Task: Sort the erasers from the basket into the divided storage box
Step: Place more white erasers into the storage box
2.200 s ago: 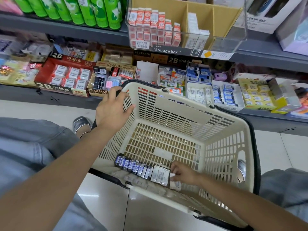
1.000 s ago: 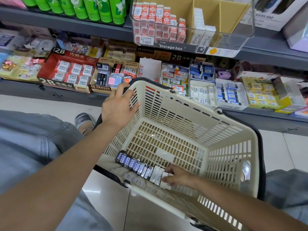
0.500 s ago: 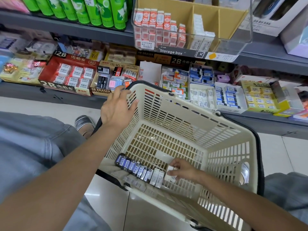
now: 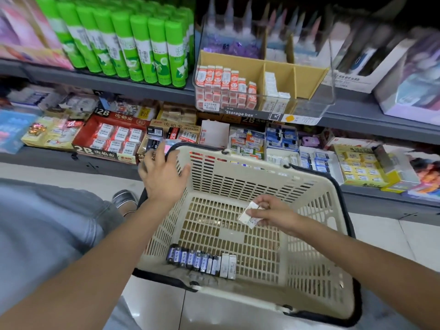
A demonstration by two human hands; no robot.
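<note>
Head view. Cream plastic basket [image 4: 316, 194] fills the lower centre of the frame, black handles folded down along its rim.

Left hand [image 4: 162, 179] lies on the basket's rim corner at about 10 o'clock of the basket. Fingers are spread and nearly straight, reaching over the rim toward the shelf; whether they curl under the edge cannot be told.

Right hand [image 4: 273, 213] hangs over the middle of the basket, clear of the floor grid. Thumb and fingertips are clamped on one white eraser [image 4: 250, 216], which is tilted, one end pointing toward 8 o'clock.

A row of erasers [image 4: 202, 260] stands on edge on the basket floor at 7 o'clock, touching the near wall: dark blue-sleeved ones on the left, white ones on the right end.

Divided storage box [image 4: 309, 108], clear plastic with brown card dividers, sits on the upper shelf at 12 o'clock from the basket. Its left compartment holds orange-and-white erasers [image 4: 223, 89]; the next holds white erasers [image 4: 273, 90]; the right compartment's contents are unclear.

Green glue sticks [image 4: 133, 46] stand at 11 o'clock, left of the box. The lower shelf carries assorted eraser cartons [image 4: 112, 136].
</note>
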